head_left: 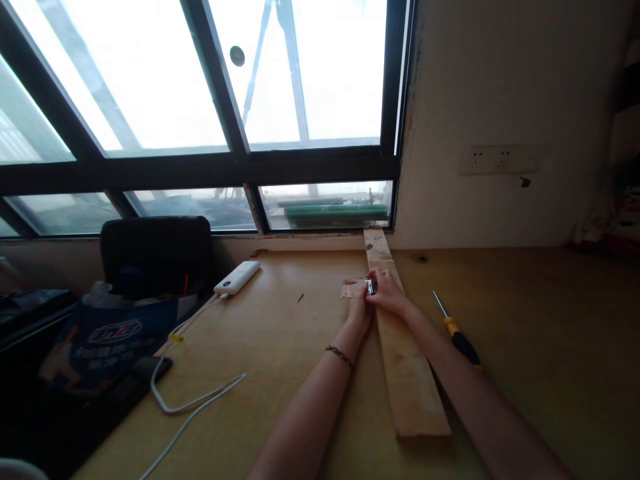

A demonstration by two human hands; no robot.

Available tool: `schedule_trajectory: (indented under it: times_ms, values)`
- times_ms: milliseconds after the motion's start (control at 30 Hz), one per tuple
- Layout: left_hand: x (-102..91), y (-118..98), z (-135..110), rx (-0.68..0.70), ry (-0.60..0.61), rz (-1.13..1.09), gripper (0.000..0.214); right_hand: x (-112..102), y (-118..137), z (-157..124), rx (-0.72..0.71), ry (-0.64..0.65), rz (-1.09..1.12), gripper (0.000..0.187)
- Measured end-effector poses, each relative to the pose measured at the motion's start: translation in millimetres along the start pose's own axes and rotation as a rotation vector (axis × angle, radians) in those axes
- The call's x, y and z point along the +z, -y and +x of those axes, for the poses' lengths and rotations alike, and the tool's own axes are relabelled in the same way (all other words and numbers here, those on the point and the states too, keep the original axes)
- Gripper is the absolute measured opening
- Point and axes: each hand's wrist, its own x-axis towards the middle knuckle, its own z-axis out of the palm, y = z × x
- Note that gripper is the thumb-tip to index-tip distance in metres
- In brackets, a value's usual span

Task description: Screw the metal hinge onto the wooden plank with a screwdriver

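A long wooden plank lies on the table, running from near me towards the window. Over its far half my two hands meet around a small shiny metal piece, whose kind I cannot make out. My left hand is closed at its left side, wrist beside the plank. Closed from the other side, my right hand has its fingers bent around the piece above the plank. Just left of my left hand is a small pale wood-coloured piece, partly hidden.
A screwdriver with a yellow and black handle lies right of the plank. To the left are a small dark screw-like thing, a white power bank and its white cable. A black chair stands beyond the table's left edge.
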Motion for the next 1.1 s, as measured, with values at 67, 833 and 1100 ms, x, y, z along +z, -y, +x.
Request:
schedule_trajectory:
  times_ms: [67, 833, 1100]
  values:
    - [-0.3, -1.8, -0.5, -0.051, 0.008, -0.034, 0.023, 1.3, 1.2, -1.5, 0.002, -0.003, -0.018, 0.048]
    - [2.3, 3.5, -4.3, -0.014, -0.171, 0.006, 0.029, -105.8, -31.9, -110.1, 0.579, -0.033, -0.236, 0.023]
    - [0.9, 4.9, -3.8, -0.051, -0.178, 0.03, 0.029, -163.4, 41.2, -32.3, 0.305, -0.124, 1.137, 0.032]
